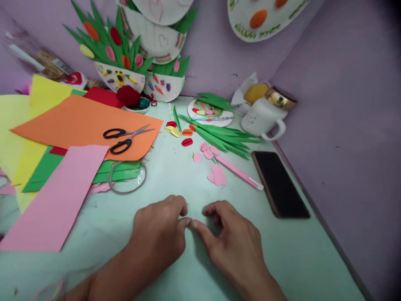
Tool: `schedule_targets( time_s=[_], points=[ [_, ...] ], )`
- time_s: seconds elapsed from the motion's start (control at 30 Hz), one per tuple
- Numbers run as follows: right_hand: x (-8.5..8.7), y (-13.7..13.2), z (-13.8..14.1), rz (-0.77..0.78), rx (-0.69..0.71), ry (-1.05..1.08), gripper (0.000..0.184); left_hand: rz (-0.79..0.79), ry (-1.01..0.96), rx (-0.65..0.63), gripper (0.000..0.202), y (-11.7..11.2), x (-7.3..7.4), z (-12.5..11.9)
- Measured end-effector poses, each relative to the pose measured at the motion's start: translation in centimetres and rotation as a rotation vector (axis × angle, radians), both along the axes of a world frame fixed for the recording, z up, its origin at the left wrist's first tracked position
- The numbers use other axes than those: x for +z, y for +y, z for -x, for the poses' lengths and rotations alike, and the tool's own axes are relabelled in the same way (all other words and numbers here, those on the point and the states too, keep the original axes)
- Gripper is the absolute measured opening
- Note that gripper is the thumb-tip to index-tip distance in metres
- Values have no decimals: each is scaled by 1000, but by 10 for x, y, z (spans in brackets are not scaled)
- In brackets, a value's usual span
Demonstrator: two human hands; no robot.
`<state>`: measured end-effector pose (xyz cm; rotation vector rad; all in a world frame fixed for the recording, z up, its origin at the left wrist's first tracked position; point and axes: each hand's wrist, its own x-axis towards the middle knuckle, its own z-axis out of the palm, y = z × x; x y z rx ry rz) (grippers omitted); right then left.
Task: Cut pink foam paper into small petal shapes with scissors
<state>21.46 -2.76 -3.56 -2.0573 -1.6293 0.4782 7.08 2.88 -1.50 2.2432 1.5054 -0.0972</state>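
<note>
My left hand and my right hand meet low over the table, thumb tips nearly touching. Between them shows a thin sliver of a pink paper piece; most of it is hidden by the fingers. The left thumb and curled fingers pinch it, while the right thumb presses against it with the right fingers bent above. Just beyond the hands lie loose pink paper petals and a pink pen. Folded red petals, yellow and orange ones lie farther back.
Black-handled scissors rest on orange paper, with pink paper and a roll of clear tape nearby. Green paper leaves lie at the back. A phone and white mug stand near the right wall.
</note>
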Motion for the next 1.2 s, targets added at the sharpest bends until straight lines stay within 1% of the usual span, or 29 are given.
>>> schedule_targets(
  time_s=[0.1,0.2,0.3,0.4,0.53,0.63,0.7,0.77,0.83,0.93,1.0,1.1,1.2],
  points=[
    [1,2,5,35,4,-65,16,7,-9,12,9,-1,1,0],
    [4,2,4,98,-12,-39,11,-11,-42,9,11,-2,1,2],
    [5,0,-4,117,31,38,6,-64,-109,-69,12,-4,-2,8],
    [5,-2,-9,95,107,118,13,-111,-164,-146,19,-8,-6,13],
    [4,-4,-9,20,127,96,13,-176,-183,-165,25,-16,-8,12],
    [2,-5,-7,-28,126,72,15,-205,-188,-159,19,-21,-7,7],
    [-1,-5,-7,-60,122,95,16,-207,-211,-147,15,-24,-7,5],
    [-4,-4,-7,-109,121,174,17,-203,-257,-129,13,-25,-7,5],
    [-5,-3,-6,-136,134,313,19,-195,-322,-106,12,-25,-7,7],
    [-3,1,0,-64,168,543,16,-177,-445,-71,12,-24,-7,13],
    [2,6,6,-31,176,647,14,-170,-535,-45,11,-21,-5,17],
    [15,15,16,-79,141,748,17,-171,-662,14,13,-15,3,23],
    [30,23,29,-112,100,892,20,-167,-768,73,19,-9,14,28]
  ],
)
